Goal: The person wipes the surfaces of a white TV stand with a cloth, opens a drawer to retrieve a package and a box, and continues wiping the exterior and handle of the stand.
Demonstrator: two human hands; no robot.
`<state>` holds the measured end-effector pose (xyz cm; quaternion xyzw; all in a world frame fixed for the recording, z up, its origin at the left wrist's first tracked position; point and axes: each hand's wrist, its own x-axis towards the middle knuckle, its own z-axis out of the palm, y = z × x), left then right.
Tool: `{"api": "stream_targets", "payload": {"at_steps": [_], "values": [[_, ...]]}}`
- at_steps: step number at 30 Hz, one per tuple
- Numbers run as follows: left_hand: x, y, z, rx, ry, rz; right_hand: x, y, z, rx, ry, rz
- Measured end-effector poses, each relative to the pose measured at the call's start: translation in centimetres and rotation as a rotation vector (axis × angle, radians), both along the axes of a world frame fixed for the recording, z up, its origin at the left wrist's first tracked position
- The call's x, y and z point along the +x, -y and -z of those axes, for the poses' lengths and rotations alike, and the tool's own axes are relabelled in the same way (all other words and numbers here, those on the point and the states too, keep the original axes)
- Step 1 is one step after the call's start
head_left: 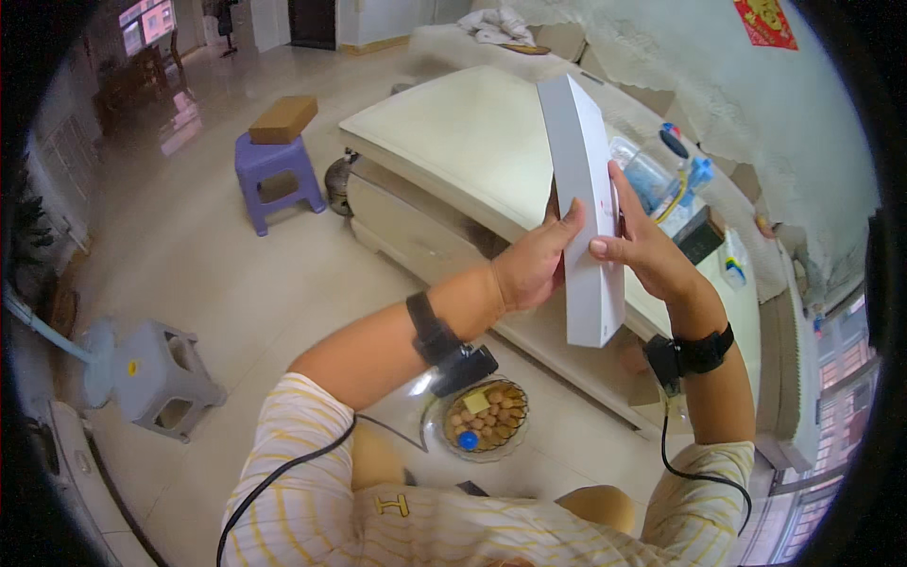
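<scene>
A long, flat white box [590, 274] stands on end between my hands, raised in front of the cream table [453, 123]. My left hand [534, 265] grips its left side, thumb lying along the near edge and the other fingers hidden behind. On the other side my right hand [650, 248] holds the box, with the thumb pressed on its face and the index finger pointing up along the edge. The box looks closed. Black straps with small devices and cables sit on both my forearms.
Below my left forearm, a glass bowl [505, 444] holds round brown items and a blue cap. A purple stool [279, 180] carries a brown carton [283, 120]. At left stands a grey stool [162, 378]. A dark box [699, 236] and blue items lie at the table's right.
</scene>
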<state>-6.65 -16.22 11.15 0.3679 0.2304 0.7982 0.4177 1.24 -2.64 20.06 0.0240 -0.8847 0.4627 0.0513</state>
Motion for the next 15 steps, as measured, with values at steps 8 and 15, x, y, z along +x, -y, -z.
{"api": "stream_targets", "payload": {"at_steps": [8,15], "values": [[3.8,-1.3,2.0,-0.001,0.122,-0.083,3.9,-1.1,0.1,-0.306,0.209,-0.041],[3.3,0.5,2.7,-0.050,0.056,-0.153,3.3,0.3,0.9,-0.340,0.191,-0.112]]}}
